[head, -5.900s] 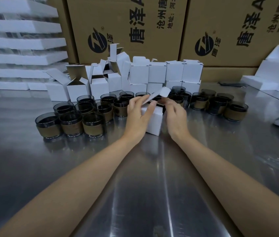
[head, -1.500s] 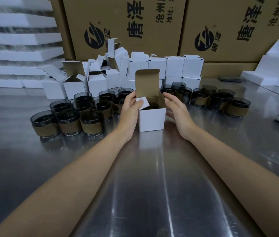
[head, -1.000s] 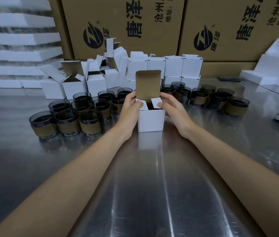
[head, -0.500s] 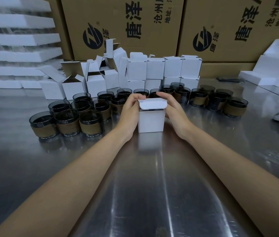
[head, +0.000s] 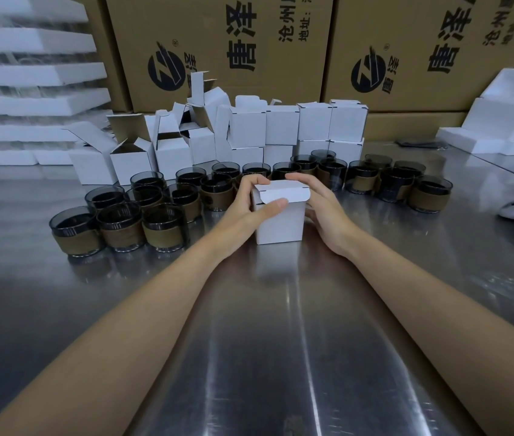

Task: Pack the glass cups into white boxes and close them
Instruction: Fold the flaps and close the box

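Fingers (head: pixel 273 205) of the left hand (head: pixel 243 206) and right hand (head: pixel 323 206) clasp a white box (head: pixel 281 226) on the steel bench (head: pixel 281 341); brown cartons (head: pixel 218 42) line its far side.

Light: dim, cool; overhead src.
Glare: long streaks on steel table (head: pixel 281 341), lower ctr.
Blur: foam stacks (head: pixel 29 73) upper left soft.
Distortion: wide-angle bowing at frame edges.

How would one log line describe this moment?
step: closing white box | left hand: grips box, thumb on flap | right hand: grips box | flap: not yet tucked
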A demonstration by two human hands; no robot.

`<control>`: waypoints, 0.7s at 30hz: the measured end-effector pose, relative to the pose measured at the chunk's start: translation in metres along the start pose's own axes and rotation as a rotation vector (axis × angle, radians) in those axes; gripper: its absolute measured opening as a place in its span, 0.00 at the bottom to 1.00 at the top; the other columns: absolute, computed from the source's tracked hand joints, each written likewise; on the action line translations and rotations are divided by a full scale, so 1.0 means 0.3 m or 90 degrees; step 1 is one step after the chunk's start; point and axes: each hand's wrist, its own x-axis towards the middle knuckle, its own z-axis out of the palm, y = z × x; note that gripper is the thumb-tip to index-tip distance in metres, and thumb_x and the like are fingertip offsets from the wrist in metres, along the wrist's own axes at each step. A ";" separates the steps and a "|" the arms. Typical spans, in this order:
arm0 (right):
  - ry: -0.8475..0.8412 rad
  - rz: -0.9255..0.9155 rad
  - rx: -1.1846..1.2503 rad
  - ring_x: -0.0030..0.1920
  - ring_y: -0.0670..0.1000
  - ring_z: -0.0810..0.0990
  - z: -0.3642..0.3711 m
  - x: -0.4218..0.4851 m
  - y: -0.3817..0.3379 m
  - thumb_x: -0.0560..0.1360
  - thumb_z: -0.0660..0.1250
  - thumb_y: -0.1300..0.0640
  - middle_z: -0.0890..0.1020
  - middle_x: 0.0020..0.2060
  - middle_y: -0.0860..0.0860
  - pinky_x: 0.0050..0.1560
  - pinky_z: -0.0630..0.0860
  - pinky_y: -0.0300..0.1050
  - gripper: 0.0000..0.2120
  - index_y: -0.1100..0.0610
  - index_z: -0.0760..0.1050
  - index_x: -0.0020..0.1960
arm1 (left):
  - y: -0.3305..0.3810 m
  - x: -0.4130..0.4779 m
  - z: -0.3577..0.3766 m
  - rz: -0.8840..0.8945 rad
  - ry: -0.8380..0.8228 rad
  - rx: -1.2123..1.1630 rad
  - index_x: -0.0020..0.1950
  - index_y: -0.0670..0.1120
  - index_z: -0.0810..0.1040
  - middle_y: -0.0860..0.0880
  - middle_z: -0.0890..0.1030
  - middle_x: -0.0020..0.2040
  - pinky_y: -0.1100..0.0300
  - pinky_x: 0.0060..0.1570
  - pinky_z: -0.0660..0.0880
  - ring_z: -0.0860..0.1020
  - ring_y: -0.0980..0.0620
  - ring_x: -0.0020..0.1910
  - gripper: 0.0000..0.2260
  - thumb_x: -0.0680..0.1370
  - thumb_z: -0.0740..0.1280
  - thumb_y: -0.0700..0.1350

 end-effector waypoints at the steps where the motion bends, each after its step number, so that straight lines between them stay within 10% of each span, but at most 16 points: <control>1: -0.005 0.004 0.008 0.50 0.47 0.80 -0.002 -0.002 -0.002 0.80 0.62 0.57 0.82 0.54 0.49 0.47 0.73 0.41 0.10 0.47 0.77 0.58 | -0.013 -0.006 -0.008 0.011 0.002 -0.007 0.57 0.53 0.67 0.55 0.74 0.53 0.68 0.48 0.72 0.75 0.64 0.48 0.17 0.73 0.69 0.53; 7: -0.019 0.015 0.063 0.55 0.49 0.79 -0.005 -0.008 -0.002 0.72 0.58 0.38 0.79 0.62 0.49 0.50 0.74 0.42 0.24 0.48 0.78 0.61 | -0.017 0.003 -0.009 0.022 0.017 -0.025 0.54 0.55 0.68 0.55 0.74 0.53 0.65 0.48 0.74 0.77 0.60 0.50 0.14 0.73 0.69 0.52; 21: 0.035 -0.103 -0.079 0.58 0.57 0.78 0.025 -0.023 -0.004 0.73 0.58 0.39 0.79 0.53 0.51 0.59 0.75 0.59 0.23 0.54 0.75 0.59 | -0.009 0.002 -0.003 0.073 0.048 0.007 0.55 0.53 0.67 0.52 0.74 0.53 0.63 0.45 0.76 0.76 0.59 0.46 0.10 0.78 0.61 0.55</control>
